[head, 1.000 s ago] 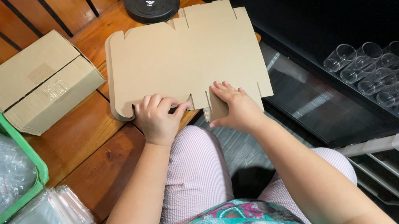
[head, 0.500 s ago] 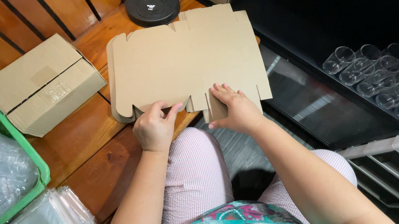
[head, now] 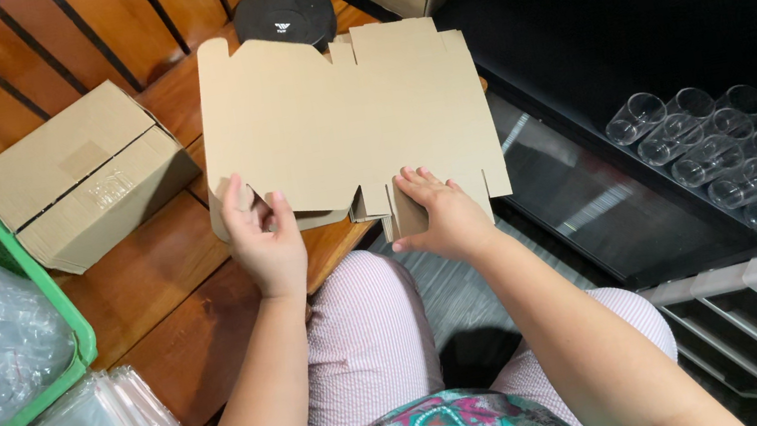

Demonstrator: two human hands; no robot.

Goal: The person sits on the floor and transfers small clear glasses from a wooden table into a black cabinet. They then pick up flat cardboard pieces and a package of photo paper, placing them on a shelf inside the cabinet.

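Cardboard box blank (head: 349,121), flat, light, stiff yet creasing easily; best taken at near-edge flaps. Left hand (head: 263,236) pinching a flap, right hand (head: 434,214) gripping another.

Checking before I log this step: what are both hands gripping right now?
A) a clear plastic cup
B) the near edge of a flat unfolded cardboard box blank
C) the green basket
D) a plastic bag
B: the left hand and right hand both grip the near flaps of the flat cardboard blank.
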